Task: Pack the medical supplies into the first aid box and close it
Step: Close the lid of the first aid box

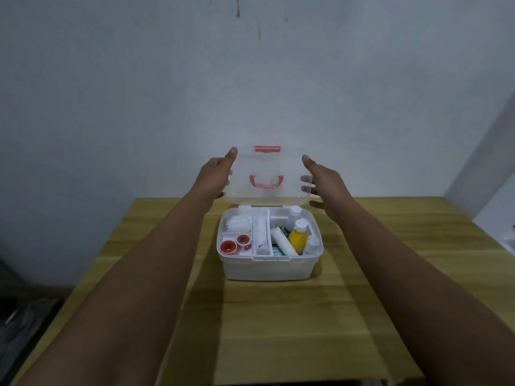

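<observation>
A white first aid box [269, 268] stands on the wooden table, its clear lid [289, 174] upright with a pink handle [266, 181] and pink latch [267, 149]. My left hand [216, 174] grips the lid's left edge, and my right hand [320, 179] grips its right edge. Inside the box lie red tape rolls [228, 247], white gauze [238, 224], a long white roll [260, 234], a bandage roll [283, 242], a yellow bottle [298, 238] and white bottles [294, 215].
The wooden table [362, 274] reaches the grey wall behind the box. Dark objects sit on the floor at the far left [16, 310]. A pale wall or cabinet edge [490, 168] rises at the right.
</observation>
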Motion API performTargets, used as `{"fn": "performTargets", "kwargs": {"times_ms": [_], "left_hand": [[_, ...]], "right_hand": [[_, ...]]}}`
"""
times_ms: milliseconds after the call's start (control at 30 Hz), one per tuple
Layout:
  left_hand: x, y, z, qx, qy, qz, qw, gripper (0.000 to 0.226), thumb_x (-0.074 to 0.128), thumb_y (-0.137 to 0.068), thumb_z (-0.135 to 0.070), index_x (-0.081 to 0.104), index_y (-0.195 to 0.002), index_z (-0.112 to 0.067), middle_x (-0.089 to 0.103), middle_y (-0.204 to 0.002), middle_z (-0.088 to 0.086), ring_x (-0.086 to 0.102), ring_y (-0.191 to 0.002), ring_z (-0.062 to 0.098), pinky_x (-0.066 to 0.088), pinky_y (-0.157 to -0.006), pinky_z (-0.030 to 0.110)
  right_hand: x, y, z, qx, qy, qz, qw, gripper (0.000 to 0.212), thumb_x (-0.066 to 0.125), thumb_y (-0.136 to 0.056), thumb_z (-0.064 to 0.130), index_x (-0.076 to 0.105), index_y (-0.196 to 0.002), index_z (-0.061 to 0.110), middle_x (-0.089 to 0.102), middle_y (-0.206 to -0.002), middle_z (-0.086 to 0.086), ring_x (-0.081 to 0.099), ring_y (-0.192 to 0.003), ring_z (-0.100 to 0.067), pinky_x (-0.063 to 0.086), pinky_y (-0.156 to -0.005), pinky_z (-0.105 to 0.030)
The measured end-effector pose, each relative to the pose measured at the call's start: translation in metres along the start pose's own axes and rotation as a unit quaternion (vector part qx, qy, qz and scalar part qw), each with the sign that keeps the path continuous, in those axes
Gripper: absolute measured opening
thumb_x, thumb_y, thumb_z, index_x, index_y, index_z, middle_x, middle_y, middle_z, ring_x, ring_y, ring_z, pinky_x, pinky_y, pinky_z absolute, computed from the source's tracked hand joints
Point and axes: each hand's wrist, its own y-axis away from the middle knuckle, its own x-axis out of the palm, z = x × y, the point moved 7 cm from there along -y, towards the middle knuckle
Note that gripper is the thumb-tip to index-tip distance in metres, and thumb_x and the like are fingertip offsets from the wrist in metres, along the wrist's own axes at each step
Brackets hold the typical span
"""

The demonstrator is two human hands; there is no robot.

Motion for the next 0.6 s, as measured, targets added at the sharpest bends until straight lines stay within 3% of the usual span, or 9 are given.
{"fn": "performTargets", "kwargs": {"times_ms": [133, 300, 367, 433, 500, 600], "left_hand": [[-0.01, 0.033, -0.015, 0.031, 0.0, -0.02, 0.999, 0.069, 0.044, -0.09, -0.081, 0.053, -0.131, -0.026, 0.063, -0.131, -0.002, 0.06, -0.118, 0.023, 0.051, -0.102, 0.048], [-0.015, 0.081, -0.008, 0.06, -0.019, -0.036, 0.997, 0.083, 0.044, -0.085, -0.087, 0.052, -0.139, -0.025, 0.056, -0.147, 0.0, 0.053, -0.13, 0.023, 0.045, -0.111, 0.054], [-0.014, 0.1, -0.001, 0.066, -0.019, -0.038, 0.997, 0.077, 0.046, -0.09, -0.081, 0.052, -0.141, -0.023, 0.054, -0.146, -0.002, 0.051, -0.128, 0.02, 0.044, -0.111, 0.05], [-0.01, 0.117, 0.007, 0.073, -0.026, -0.037, 0.996, 0.071, 0.047, -0.096, -0.073, 0.052, -0.143, -0.02, 0.054, -0.138, -0.004, 0.05, -0.121, 0.016, 0.044, -0.105, 0.041], [-0.005, 0.133, 0.016, 0.085, -0.038, -0.03, 0.995, 0.065, 0.049, -0.099, -0.066, 0.056, -0.142, -0.017, 0.054, -0.131, -0.005, 0.051, -0.114, 0.013, 0.042, -0.093, 0.032], [0.004, 0.15, 0.038, 0.094, -0.059, -0.009, 0.994, 0.059, 0.053, -0.1, -0.059, 0.057, -0.145, -0.02, 0.057, -0.143, -0.002, 0.063, -0.101, 0.01, 0.05, -0.08, 0.027]], "right_hand": [[-0.009, 0.035, 0.016, -0.056, 0.019, -0.027, 0.998, 0.057, 0.055, -0.091, 0.072, 0.066, -0.113, 0.021, 0.068, -0.129, -0.01, 0.066, -0.109, -0.025, 0.047, -0.088, -0.044], [-0.011, 0.087, 0.011, -0.128, 0.028, -0.063, 0.989, 0.079, 0.051, -0.095, 0.069, 0.066, -0.123, -0.003, 0.067, -0.126, -0.022, 0.062, -0.119, -0.035, 0.048, -0.108, -0.05], [-0.009, 0.105, 0.002, -0.15, 0.046, -0.07, 0.985, 0.091, 0.05, -0.085, 0.084, 0.067, -0.127, 0.005, 0.069, -0.128, -0.013, 0.063, -0.123, -0.027, 0.046, -0.111, -0.05], [-0.007, 0.114, -0.012, -0.158, 0.058, -0.069, 0.983, 0.091, 0.049, -0.08, 0.089, 0.067, -0.128, 0.014, 0.067, -0.13, 0.001, 0.059, -0.125, -0.016, 0.044, -0.115, -0.046], [-0.005, 0.125, -0.022, -0.157, 0.065, -0.059, 0.984, 0.083, 0.054, -0.09, 0.075, 0.059, -0.144, 0.011, 0.059, -0.147, -0.004, 0.051, -0.139, -0.019, 0.038, -0.119, -0.039], [-0.003, 0.137, -0.041, -0.154, 0.091, -0.054, 0.982, 0.079, 0.057, -0.095, 0.066, 0.052, -0.15, 0.01, 0.052, -0.154, -0.009, 0.047, -0.144, -0.024, 0.038, -0.117, -0.04]]}}
